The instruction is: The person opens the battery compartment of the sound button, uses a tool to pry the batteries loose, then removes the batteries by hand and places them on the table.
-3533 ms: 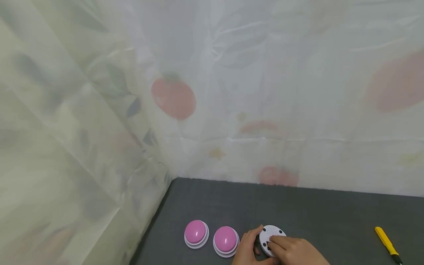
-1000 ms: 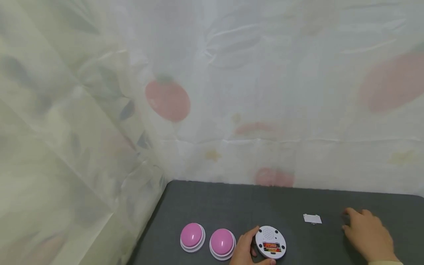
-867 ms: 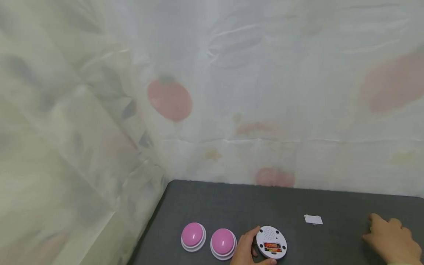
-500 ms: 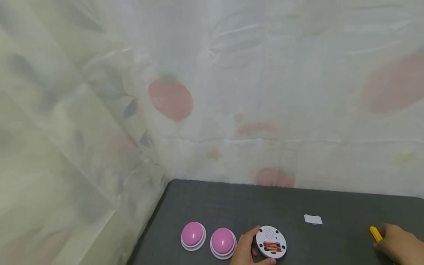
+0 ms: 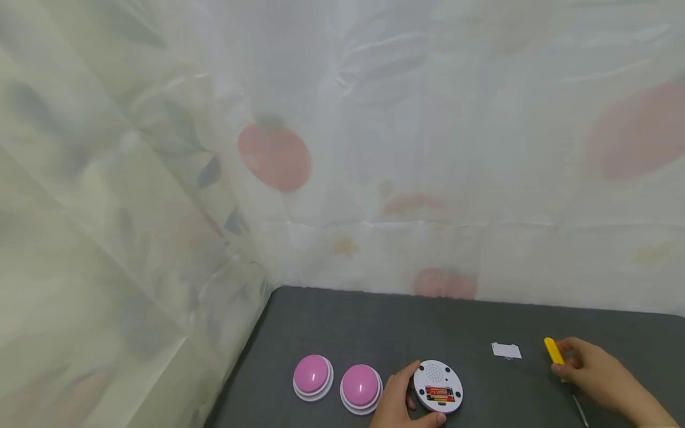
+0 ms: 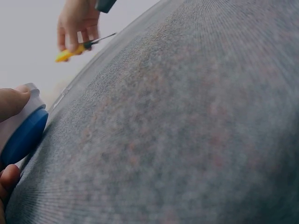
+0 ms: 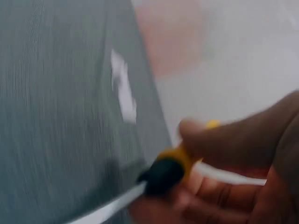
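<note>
My left hand [image 5: 398, 399] grips the side of a round white buzzer button [image 5: 437, 373], which lies upside down on the dark table. Two red batteries [image 5: 439, 394] show in its uncovered compartment. From the left wrist view, its blue dome [image 6: 27, 137] faces the cloth. On the right, my right hand [image 5: 599, 373] holds a yellow-handled screwdriver [image 5: 554, 352], pinched between thumb and fingers above the table, its metal shaft pointing back toward me. A small white battery cover [image 5: 506, 351] lies between the button and my right hand; it looks blurred in the right wrist view.
Two pink buzzer buttons [image 5: 311, 375] on white bases stand dome-up left of my left hand. The dark table [image 5: 342, 321] ends at a fruit-printed plastic sheet [image 5: 374, 148] behind it, with another sheet [image 5: 107, 238] hanging along the left edge.
The battery cover came off and lies on the table, exposing the batteries. My right hand reached right, took up the screwdriver and moved back left with it. My left hand stays on the button.
</note>
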### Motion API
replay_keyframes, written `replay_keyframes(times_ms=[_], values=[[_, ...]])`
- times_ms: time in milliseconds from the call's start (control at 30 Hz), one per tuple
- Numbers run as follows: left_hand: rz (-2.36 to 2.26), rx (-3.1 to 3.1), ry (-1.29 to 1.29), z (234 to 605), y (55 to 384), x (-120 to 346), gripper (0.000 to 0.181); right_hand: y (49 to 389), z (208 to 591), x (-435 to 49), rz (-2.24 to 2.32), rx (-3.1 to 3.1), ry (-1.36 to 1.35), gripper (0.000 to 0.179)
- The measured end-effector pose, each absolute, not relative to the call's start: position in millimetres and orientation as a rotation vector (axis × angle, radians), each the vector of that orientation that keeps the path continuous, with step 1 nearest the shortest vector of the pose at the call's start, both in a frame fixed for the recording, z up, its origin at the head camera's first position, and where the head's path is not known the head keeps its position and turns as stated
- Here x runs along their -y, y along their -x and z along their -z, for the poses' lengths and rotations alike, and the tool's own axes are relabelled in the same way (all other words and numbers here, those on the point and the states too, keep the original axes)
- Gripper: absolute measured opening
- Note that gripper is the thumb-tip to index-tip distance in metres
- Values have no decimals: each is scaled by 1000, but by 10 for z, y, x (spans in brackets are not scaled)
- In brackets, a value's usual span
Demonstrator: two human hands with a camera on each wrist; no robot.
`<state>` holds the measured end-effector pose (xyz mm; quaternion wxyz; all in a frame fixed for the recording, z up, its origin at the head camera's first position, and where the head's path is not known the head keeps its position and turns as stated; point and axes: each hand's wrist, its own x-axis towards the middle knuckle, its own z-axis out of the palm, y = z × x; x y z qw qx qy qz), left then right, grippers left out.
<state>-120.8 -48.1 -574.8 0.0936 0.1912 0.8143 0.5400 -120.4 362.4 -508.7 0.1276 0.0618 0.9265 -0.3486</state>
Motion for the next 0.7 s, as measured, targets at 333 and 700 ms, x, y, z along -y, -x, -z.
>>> replay_keyframes(times_ms=[333,700], values=[[-1628,-2395,-574,5750,1207,447,93,1131,4815,-2960,1657,-2452,100,54],[-1618,-2364,-539,5738,1207,445,92,1009,4767,-2408,1995,-2402,13,34]])
